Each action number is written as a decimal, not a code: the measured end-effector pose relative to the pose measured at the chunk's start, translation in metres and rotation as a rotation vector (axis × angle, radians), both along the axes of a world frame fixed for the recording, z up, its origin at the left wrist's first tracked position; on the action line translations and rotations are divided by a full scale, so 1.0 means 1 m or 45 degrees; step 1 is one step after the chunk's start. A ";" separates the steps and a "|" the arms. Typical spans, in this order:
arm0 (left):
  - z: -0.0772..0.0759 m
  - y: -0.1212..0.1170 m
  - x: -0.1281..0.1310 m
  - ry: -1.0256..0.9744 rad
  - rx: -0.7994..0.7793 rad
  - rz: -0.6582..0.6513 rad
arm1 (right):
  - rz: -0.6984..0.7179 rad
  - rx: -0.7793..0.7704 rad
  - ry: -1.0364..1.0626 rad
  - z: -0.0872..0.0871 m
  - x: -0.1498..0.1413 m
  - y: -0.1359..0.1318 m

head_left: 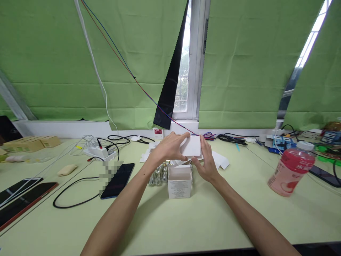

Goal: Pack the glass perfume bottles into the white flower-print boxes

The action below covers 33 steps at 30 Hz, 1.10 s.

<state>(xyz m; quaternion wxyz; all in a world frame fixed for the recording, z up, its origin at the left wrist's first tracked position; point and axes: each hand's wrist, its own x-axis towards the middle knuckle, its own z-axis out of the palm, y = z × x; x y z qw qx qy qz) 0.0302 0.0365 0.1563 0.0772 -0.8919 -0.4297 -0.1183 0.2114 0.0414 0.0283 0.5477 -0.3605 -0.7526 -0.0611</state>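
Note:
Both hands hold a small white box point(191, 147) in the air near the middle of the table. My left hand point(172, 147) grips its left side, thumb below and fingers along the top. On the box's right side, my right hand point(206, 161) presses with its fingers up and its thumb low. Just below and in front stands another white carton point(179, 186) with printed text, its top open. Several shiny clear-wrapped packets point(159, 174) lie behind it to the left. White card pieces point(220, 160) rest to the right, behind my right hand.
A pink-labelled bottle point(291, 170) stands at the right. To the left lie a dark tablet point(118, 180), a black cable loop point(54, 202), a power strip point(99, 153) and more dark devices point(29, 202). Brown cartons point(30, 143) sit far left. Coiled cables point(233, 138) run along the back.

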 end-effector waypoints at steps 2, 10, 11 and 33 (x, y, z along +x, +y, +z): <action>0.000 0.000 0.000 0.001 -0.007 0.000 | -0.002 0.005 0.003 0.000 0.000 0.000; 0.001 -0.001 0.000 -0.013 0.008 -0.036 | -0.041 0.027 -0.020 0.000 0.000 0.000; 0.001 -0.001 0.000 -0.013 0.007 -0.038 | -0.045 0.025 -0.020 0.000 -0.001 0.000; 0.000 -0.002 0.002 -0.014 0.003 -0.010 | -0.094 0.035 -0.033 0.000 -0.002 0.001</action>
